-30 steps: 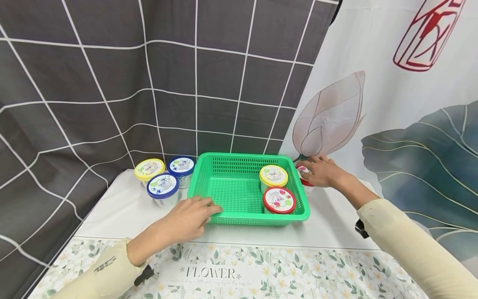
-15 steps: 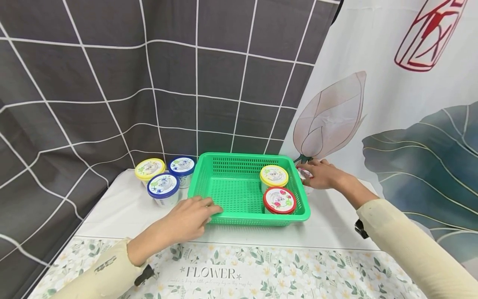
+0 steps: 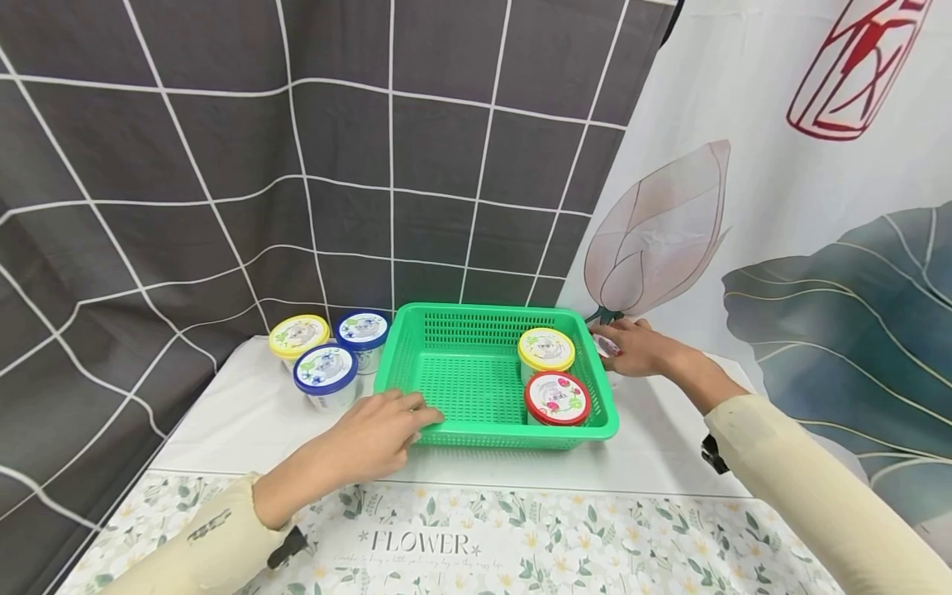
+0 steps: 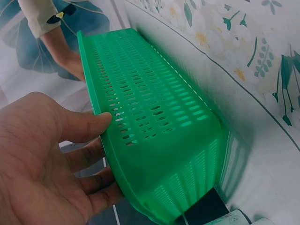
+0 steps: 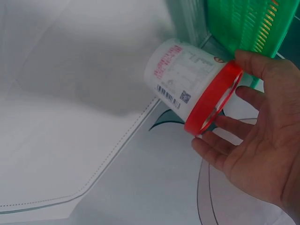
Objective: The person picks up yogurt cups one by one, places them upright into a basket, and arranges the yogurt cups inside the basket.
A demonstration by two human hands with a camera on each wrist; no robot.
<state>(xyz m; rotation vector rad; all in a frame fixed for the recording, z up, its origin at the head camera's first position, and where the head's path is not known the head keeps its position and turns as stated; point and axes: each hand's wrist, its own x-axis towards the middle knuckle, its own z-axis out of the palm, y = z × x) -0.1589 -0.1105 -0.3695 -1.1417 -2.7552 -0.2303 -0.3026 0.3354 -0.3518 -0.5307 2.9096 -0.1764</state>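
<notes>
In the head view my left hand (image 3: pixel 375 438) is at the near left corner of a green perforated plastic basket (image 3: pixel 487 435). The left wrist view shows its thumb against the outer side of the rim and the other fingers curled behind it. To the right of the basket, my right hand (image 3: pixel 641 349) holds a white tub with a red lid (image 5: pixel 187 79), thumb and fingers round the lid's edge. From the head most of that tub is hidden. Inside the basket, on its right side, stand a yellow-lidded tub (image 3: pixel 546 349) and another red-lidded tub (image 3: pixel 557 399).
Left of the basket stand a yellow-lidded tub (image 3: pixel 298 335) and two blue-lidded tubs, one at the back (image 3: pixel 362 330) and one in front (image 3: pixel 325 369). A dark checked curtain (image 3: pixel 446 165) hangs behind the white tabletop. A floral cloth (image 3: pixel 565 537) covers the near edge.
The right hand has shifted slightly, and the red-lidded tub in it now shows its lid tilted. The left hand and the basket have stayed in place.
</notes>
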